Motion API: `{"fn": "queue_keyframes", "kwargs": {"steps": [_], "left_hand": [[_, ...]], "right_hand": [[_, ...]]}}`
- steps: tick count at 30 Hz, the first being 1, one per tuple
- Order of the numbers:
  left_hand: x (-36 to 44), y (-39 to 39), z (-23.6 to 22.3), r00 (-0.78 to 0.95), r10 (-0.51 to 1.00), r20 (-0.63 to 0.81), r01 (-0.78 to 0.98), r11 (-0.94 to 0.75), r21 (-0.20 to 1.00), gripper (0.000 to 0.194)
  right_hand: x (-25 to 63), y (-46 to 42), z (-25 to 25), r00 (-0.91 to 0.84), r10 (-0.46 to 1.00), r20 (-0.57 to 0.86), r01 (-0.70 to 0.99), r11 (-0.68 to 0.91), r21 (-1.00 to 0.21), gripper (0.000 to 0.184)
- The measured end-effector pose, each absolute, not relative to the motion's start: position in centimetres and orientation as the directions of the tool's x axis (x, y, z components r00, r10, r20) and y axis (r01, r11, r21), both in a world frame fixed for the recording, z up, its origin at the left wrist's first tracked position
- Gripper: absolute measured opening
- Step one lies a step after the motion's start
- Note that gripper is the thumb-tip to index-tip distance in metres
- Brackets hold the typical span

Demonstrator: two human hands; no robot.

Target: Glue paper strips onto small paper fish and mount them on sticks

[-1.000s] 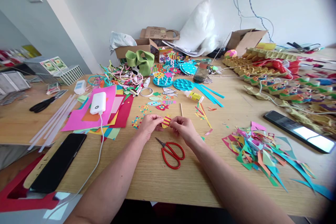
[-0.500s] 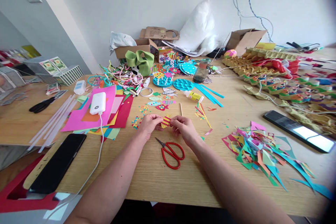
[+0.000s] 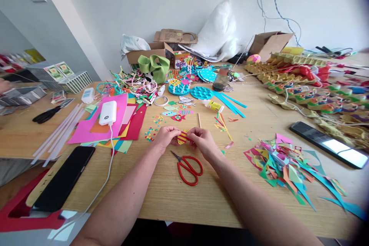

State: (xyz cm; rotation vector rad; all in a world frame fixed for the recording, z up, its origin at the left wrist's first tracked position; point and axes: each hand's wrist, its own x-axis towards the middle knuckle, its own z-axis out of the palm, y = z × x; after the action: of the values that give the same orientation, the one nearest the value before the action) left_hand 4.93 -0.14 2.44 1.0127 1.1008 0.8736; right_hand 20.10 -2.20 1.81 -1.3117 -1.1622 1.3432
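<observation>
And it's all in the fingertips here! The left hand (image 3: pixel 167 138) pinches one side of a yellow-and-red striped paper fish (image 3: pixel 182 137), the right hand (image 3: pixel 200 140) has thumb and fingers drawn together at the other side, and the fish sits between them, over the middle of the table (image 3: pixel 161 203). What's new? Very little, but look closely: compared with half a second ago, the fish has tipped slightly and sits a shade closer to the table's near edge, while the wrists have barely shifted. That reads as a small adjustment of the piece, no fresh stage of the work.

Nearer the front edge, the red-handled scissors (image 3: pixel 189 170) lie exactly as they did, no finger on them. Beyond the hands, the wooden stick (image 3: pixel 198 120) and the yellow-labelled glue bottle (image 3: pixel 213 106) haven't budged either, so glueing and cutting both look on hold.

Over at the far left, though, a co-worker's hand (image 3: pixel 4 85) has come into view beside a grey box (image 3: pixel 23 95), clear of this work. On the right, the paper-scrap heap (image 3: pixel 284 167) lies undisturbed.
</observation>
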Motion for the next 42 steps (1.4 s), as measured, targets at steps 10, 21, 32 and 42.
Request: {"fn": "queue_keyframes", "kwargs": {"steps": [10, 21, 32, 42], "left_hand": [[4.9, 0.1, 1.6, 0.198, 0.954, -0.226, -0.047, 0.239, 0.970, 0.009], [5.0, -0.3, 2.6, 0.246, 0.926, -0.285, -0.092, 0.315, 0.944, 0.019], [4.9, -0.3, 2.4, 0.270, 0.916, -0.296, -0.064, 0.323, 0.944, 0.020], [4.9, -0.1, 2.2, 0.229, 0.936, -0.269, -0.076, 0.292, 0.953, 0.016]], "right_hand": [[20.1, -2.3, 1.8, -0.076, 0.984, -0.163, 0.031, -0.161, -0.987, 0.012], [20.2, -2.2, 2.2, 0.040, 0.986, -0.160, -0.026, -0.159, -0.987, 0.014], [20.3, -2.1, 2.2, 0.047, 0.983, -0.180, -0.078, -0.176, -0.981, 0.019], [20.0, -2.4, 2.2, -0.064, 0.976, -0.207, -0.017, -0.208, -0.978, 0.017]]}}
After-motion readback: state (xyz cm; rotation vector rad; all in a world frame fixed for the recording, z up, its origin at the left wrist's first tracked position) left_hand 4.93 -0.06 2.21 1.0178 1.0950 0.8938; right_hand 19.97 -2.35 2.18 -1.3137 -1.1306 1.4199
